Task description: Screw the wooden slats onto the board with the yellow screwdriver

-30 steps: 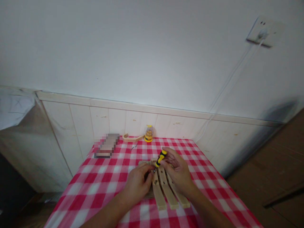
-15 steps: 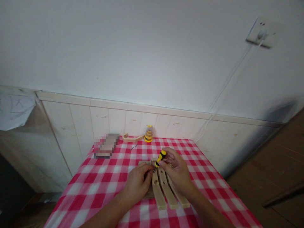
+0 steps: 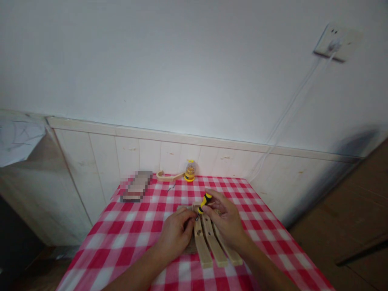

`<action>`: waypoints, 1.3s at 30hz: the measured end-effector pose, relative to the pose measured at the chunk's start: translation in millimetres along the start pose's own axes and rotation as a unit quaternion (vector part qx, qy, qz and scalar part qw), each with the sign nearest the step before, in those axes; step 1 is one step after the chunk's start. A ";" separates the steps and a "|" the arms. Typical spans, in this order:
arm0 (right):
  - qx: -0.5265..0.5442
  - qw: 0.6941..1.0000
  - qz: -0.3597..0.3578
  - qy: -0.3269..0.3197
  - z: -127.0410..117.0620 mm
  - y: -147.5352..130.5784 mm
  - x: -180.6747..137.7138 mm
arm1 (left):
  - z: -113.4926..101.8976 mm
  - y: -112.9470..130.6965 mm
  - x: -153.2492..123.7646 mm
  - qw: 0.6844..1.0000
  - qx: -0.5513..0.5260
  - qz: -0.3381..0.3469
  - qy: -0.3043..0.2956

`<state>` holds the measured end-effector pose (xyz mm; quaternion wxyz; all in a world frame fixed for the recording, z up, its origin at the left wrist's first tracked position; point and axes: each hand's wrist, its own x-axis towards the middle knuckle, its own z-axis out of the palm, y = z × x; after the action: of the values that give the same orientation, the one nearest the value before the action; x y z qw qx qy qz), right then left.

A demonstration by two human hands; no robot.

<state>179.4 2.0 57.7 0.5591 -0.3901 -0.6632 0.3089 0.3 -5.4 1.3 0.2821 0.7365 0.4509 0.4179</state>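
On the desk (image 3: 127, 236), which is covered in a red-and-white checked cloth, a set of three wooden slats (image 3: 214, 244) lies fanned out towards the near edge, joined at the far end under the hands. The right hand (image 3: 226, 220) is closed around the yellow-and-black handle of a small screwdriver (image 3: 205, 202). The tool is tilted, handle up and away, with its tip down at the far end of the leftmost slat. The left hand (image 3: 176, 234) lies curled against the left side of the slats with its fingertips right beside the screwdriver tip. It touches the wood, but whether it pinches anything there cannot be told. Further back, well apart from the hands, a small yellow bit holder with a clear dome (image 3: 190, 171) stands at the far edge of the desk. Just to its left lies a curved wooden piece (image 3: 168, 176), and near that a small dark metal item (image 3: 170, 187), too small to make out. A pixelated box (image 3: 136, 186) sits at the far left corner. Behind the desk is pale wood panelling, and high on the right a wall socket (image 3: 333, 42) with a white cable (image 3: 291, 109) running down from it.
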 end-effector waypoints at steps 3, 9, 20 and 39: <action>-0.014 1.000 -0.009 -0.024 -3.1 0.9 -0.2 | 0.4 -1.0 0.3 1.000 0.001 0.003 0.004; 0.024 0.999 0.005 -0.036 -4.0 4.5 -1.9 | -0.7 2.4 0.9 1.000 -0.009 0.002 0.003; 0.009 1.000 -0.009 -0.028 -3.0 3.5 -2.6 | -0.9 2.7 1.1 1.000 0.003 0.002 0.002; 0.002 0.999 -0.021 -0.029 -1.2 10.2 -3.0 | 0.1 4.5 0.8 1.000 0.018 -0.006 -0.012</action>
<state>182.6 4.6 47.8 0.5465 -0.3655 -0.6870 0.3094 2.6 -6.6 5.1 0.2769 0.7435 0.4597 0.3991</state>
